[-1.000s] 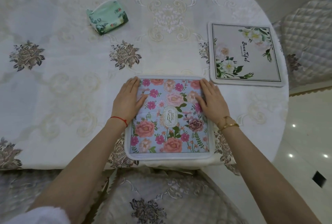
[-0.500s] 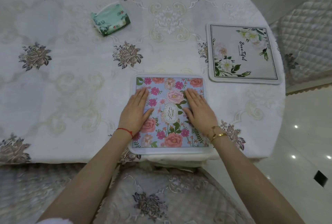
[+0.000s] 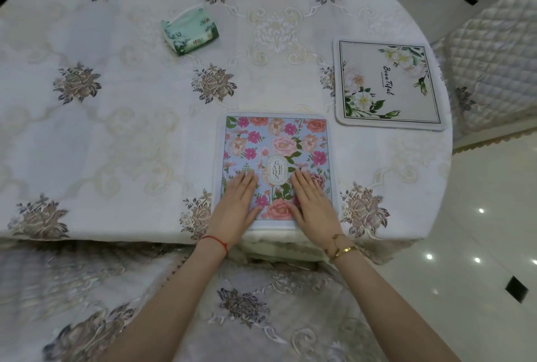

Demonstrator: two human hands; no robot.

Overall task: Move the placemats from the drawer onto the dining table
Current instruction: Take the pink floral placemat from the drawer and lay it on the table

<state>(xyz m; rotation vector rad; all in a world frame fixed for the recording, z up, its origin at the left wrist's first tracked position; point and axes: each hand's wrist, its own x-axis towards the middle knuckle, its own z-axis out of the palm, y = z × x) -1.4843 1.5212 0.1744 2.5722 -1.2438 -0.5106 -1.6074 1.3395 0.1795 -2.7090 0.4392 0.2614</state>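
Observation:
A blue placemat with pink flowers [image 3: 276, 141] lies flat at the near edge of the dining table [image 3: 130, 129], which wears a white embroidered cloth. My left hand [image 3: 236, 206] and my right hand [image 3: 313, 204] press flat on the mat's near half, fingers straight, one on each side of its oval label. A second placemat, white with green leaves and pale flowers [image 3: 388, 85], lies on the table to the right and further back. No drawer is in view.
A green tissue pack [image 3: 190, 33] sits on the far left-centre of the table. A cloth-covered chair seat [image 3: 247, 309] is right below me at the table edge. A quilted chair [image 3: 491, 65] stands at the right, with glossy tiled floor [image 3: 479, 245] beside it.
Both hands have slid from the mat's sides to its near half while pushing it further onto the table. The mat now lies fully on the tabletop instead of overhanging the edge.

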